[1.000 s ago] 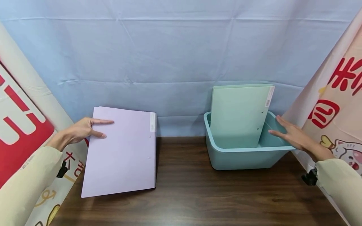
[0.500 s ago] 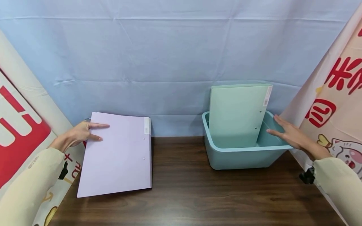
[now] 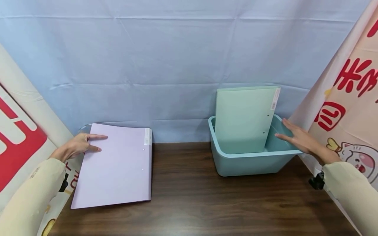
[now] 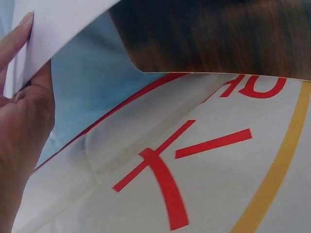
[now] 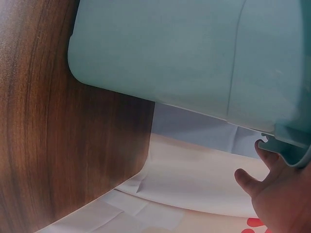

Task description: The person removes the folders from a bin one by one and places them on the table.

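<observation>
A lilac folder (image 3: 115, 170) with two small rivets (image 3: 143, 169) and a white label (image 3: 147, 136) along its edge away from the left hand (image 3: 75, 146) tilts in that hand's pinch, while an open-topped teal bin (image 3: 251, 165) stands upright left of the right hand (image 3: 301, 139), gripped by its rim.

The lilac folder (image 3: 113, 170) bears a white label (image 3: 147, 136), as does the mint-green folder (image 3: 242, 121). The bin (image 3: 254, 164) is blue-green, the desk (image 3: 189, 193) dark brown and wood-grained, the backdrop (image 3: 177, 59) light blue, the sleeves (image 3: 32, 196) cream, the right-hand banner (image 3: 361, 126) peach with red lettering (image 3: 350, 76).
</observation>
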A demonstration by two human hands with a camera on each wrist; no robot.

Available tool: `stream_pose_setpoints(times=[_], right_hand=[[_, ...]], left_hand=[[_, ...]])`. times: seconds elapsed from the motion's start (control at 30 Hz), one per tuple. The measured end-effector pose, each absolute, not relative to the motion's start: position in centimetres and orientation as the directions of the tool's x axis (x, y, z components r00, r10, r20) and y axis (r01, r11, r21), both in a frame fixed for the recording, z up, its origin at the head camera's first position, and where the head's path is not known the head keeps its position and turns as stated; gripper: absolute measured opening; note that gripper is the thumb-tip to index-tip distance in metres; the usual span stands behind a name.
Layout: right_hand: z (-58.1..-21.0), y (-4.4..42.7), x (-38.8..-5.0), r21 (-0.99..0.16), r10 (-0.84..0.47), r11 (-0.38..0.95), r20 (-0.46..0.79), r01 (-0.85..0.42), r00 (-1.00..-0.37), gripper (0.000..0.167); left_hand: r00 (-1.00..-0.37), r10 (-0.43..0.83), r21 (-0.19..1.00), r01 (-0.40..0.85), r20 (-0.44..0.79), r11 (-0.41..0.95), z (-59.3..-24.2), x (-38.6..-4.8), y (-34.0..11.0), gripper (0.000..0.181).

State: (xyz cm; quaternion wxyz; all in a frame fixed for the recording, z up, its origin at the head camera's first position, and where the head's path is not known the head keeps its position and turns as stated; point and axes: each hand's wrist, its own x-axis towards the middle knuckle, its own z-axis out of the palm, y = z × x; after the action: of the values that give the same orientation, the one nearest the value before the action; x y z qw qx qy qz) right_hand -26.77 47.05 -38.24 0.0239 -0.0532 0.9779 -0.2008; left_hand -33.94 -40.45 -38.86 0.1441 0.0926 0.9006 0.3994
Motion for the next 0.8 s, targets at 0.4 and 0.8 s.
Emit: stream_pose_setpoints(times=[0.4,0.8], right_hand=[[-38.3,47.1,-26.6,-0.415,-0.117,0.904,-0.018,-0.099,-0.993,0.096],[-38.1,46.9,-26.5,-0.415,-0.113,0.905,-0.020,-0.095,-0.993,0.094]], left_hand=[[-0.937,0.265,0.737,0.012,-0.228,0.675,-40.5,-34.5,-41.1,0.075],[-0.931,0.230,0.717,-0.047,-0.283,0.696,-41.2,-34.7,-41.7,0.088]])
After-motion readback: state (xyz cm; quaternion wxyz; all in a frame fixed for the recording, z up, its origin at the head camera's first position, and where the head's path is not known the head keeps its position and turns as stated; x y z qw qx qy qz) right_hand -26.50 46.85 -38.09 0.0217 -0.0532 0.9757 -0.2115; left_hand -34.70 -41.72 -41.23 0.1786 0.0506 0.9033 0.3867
